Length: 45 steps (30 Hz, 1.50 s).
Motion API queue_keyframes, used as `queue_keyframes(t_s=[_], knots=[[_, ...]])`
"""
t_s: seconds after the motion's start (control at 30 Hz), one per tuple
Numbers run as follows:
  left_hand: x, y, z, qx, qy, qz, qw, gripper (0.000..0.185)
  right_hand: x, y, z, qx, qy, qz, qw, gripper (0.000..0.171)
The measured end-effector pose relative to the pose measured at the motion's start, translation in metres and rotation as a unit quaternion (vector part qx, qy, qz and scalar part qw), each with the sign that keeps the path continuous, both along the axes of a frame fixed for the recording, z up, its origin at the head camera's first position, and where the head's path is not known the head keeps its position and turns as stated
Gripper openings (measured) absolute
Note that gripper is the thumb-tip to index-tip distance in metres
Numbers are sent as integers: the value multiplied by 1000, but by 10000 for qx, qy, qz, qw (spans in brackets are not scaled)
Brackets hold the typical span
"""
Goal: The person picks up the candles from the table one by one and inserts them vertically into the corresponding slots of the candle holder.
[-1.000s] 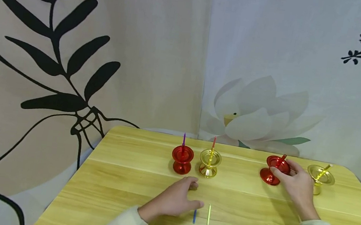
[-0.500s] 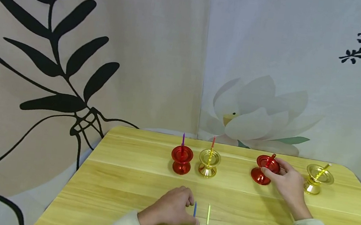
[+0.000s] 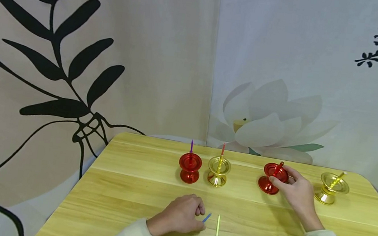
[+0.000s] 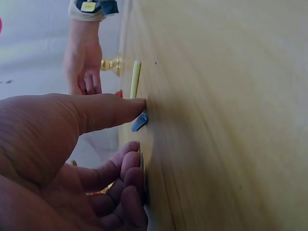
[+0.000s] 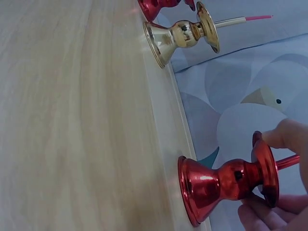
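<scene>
Wooden worktop (image 3: 130, 189) carries four candle holders along the back. Right hand (image 3: 298, 192) grips the top dish of the tilted red holder (image 3: 271, 179), fingers curled round its rim, red candle (image 3: 279, 167) leaning in it; gold holder (image 3: 330, 187) just beside, to the right. Left pair, red holder (image 3: 190, 167) and gold one (image 3: 218, 171), stands upright, well apart from both hands. Left hand (image 3: 182, 216) near the front edge, fingers curled, thumb tip pressing on the blue candle (image 3: 206, 217); yellow candle (image 3: 218, 225) lies flat just beside it.

Four holders (image 3: 218, 171) rowed behind two loose sticks (image 3: 218, 224) on table (image 3: 123, 188).
</scene>
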<state>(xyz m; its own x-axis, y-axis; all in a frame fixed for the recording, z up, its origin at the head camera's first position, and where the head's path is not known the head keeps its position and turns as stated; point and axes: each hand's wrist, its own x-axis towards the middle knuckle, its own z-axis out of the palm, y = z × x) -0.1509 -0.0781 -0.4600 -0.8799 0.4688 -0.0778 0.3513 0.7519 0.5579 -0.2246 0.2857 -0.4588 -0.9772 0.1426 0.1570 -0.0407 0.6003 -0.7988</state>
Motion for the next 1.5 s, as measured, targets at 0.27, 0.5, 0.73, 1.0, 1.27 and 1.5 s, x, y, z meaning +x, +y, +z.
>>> queue_keyframes(t_s=[0.27, 0.5, 0.73, 1.0, 1.27, 1.5], knots=[[-10, 0, -2, -41, 340, -234, 9991, 13, 2, -6, 3, -83, -102, 82, 9999, 76], [-14, 2, 3, -267, 363, -402, 9982, 10, 4, -11, 4, -19, -164, 135, 9998, 77], [-17, 3, 6, -514, 262, -541, 9969, 12, 5, -15, 4, -50, -190, 172, 9997, 77], [-26, 8, 5, 149, 86, -527, 9985, 9, 4, -20, 5, -45, -187, 277, 9994, 75], [-39, 26, 10, 1103, 395, -504, 9918, 13, -1, -27, 4, -122, -132, 453, 9988, 75], [-49, 50, 22, 1718, 374, -400, 9836, 14, -2, -38, 4, -203, -69, 498, 9985, 74]])
